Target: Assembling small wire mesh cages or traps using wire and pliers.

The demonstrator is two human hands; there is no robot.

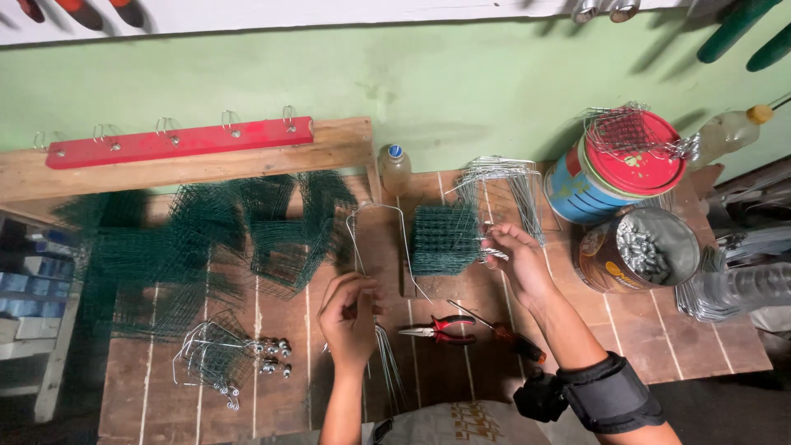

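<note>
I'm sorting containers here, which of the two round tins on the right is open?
The brown tin nearer the right hand: it has no lid and shows grey metal pieces inside. The blue tin behind it wears a red lid.

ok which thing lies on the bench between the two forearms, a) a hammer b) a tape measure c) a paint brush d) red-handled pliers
d: red-handled pliers lie flat on the wooden bench, between the left hand, which holds bent wires, and the right hand, which reaches to the green mesh block; a screwdriver lies just beside them.
</note>
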